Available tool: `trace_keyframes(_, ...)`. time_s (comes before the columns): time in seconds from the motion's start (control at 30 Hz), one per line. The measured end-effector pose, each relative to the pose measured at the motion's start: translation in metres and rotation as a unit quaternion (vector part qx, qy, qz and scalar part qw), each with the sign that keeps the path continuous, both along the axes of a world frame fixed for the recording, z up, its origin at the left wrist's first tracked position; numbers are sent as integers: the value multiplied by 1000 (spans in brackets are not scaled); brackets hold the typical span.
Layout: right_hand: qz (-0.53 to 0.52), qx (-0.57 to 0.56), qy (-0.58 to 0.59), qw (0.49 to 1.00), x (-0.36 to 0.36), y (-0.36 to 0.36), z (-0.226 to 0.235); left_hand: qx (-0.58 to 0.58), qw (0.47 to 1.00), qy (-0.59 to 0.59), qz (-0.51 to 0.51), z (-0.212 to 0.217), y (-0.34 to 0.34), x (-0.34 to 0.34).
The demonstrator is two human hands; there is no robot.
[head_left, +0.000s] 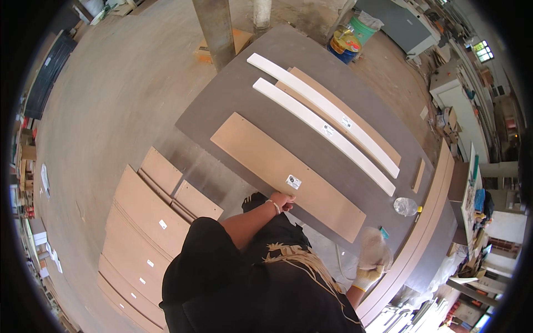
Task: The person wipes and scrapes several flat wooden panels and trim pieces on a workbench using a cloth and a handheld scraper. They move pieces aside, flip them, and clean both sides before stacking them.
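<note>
By the left hand (pixel 283 201), brown board (pixel 280 172), lengthwise upper-left to lower-right.

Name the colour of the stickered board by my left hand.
The stickered board is light brown, clearest in the head view.

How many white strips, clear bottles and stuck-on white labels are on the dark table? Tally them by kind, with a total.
White strips: 2
Clear bottles: 1
White labels: 3 (one on each strip, one on the brown board by the left hand)
Total: 6
</note>
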State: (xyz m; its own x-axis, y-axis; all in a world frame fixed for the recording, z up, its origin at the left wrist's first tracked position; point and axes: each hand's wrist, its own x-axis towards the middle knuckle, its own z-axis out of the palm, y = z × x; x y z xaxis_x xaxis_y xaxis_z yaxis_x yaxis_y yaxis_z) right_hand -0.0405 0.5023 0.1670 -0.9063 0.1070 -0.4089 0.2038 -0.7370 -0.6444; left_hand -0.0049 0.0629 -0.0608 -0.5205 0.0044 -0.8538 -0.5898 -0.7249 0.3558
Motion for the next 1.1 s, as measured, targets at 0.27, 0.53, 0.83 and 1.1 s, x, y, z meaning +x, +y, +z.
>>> trace_keyframes(0.27,54,-65,171,982,4,96,27,-112,986,-19,-126,37,32,25)
trace_keyframes(0.53,98,-81,159,979,-36,57,14,-681,624,75,-376,66,60,49)
trace_keyframes(0.83,272,31,19,962,-34,-60,29,-773,527,37,-351,46,81,24)
trace_keyframes(1.1,297,164,-27,940,-45,-96,30,-729,553,106,-390,38,20,-30)
